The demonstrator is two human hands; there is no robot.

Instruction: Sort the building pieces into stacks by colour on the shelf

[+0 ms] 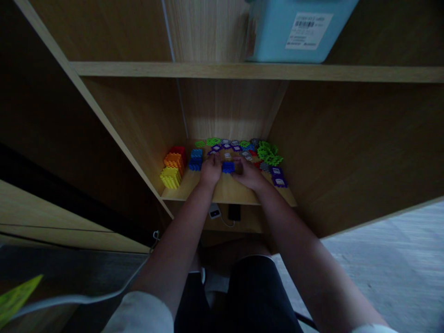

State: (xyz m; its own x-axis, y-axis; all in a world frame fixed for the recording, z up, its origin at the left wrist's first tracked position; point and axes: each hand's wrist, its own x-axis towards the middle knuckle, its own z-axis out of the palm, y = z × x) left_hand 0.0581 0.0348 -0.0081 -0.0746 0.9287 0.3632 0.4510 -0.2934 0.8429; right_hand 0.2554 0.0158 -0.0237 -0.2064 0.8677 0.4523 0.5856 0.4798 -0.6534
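Observation:
A small stack of dark blue interlocking plastic tiles (pixel 228 167) lies on the shelf between my hands. My left hand (pixel 211 169) is at its left side, fingers reaching forward and down near purple tiles (pixel 215 148); its fingertips are dim. On the right side of the stack, my right hand (pixel 248 173) is open, thumb and fingers parted in a curve with a gap to the blue tiles. Left of my left hand are more blue stacks (pixel 196 160). Yellow (pixel 170 177), orange (pixel 174 160) and red stacks (pixel 178 151) stand along the left wall.
Loose green tiles (pixel 213 141) lie along the back, and a green pile (pixel 269 153) leans by the right wall. Purple window-like tiles (pixel 278 176) sit at front right. Above is a shelf board (pixel 222 70) with a light-blue bin (pixel 270 41). Below lie a black device (pixel 234 212) and white device (pixel 214 211).

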